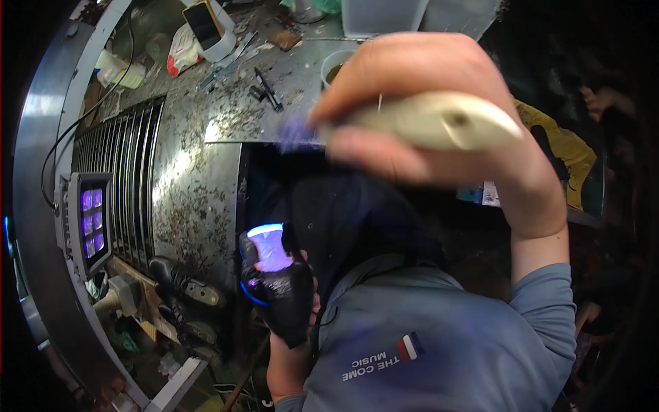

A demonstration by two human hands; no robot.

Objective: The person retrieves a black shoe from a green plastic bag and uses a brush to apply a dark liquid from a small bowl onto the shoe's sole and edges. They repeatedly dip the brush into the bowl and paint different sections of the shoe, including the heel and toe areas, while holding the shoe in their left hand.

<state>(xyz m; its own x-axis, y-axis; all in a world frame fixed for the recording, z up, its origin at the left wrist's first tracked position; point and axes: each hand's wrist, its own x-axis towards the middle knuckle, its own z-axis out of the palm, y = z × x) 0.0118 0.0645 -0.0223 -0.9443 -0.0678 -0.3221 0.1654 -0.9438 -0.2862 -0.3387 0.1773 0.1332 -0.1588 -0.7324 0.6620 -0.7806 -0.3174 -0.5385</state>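
My right hand [432, 65], raised over the bench edge and blurred by motion, is closed around a brush [446, 118] with a pale wooden handle. Its bristles, tinted purple by the light, point left. Lower down, my left hand [315, 296] grips a black shoe [287, 292] in front of my body. Bright violet light falls on a pale patch of the shoe, and my fingers are partly hidden behind it. Beyond my right hand stands a clear cup [332, 66] of brownish contents, partly covered by that hand.
A lamp [94, 216] glowing violet stands at the left beside a slatted grille [117, 172]. Black shoes [195, 292] sit below it. The stained metal bench [185, 165] carries pens [264, 89], a phone [202, 26] and a plastic bin [381, 19]. Another person's hand [604, 101] shows far right.
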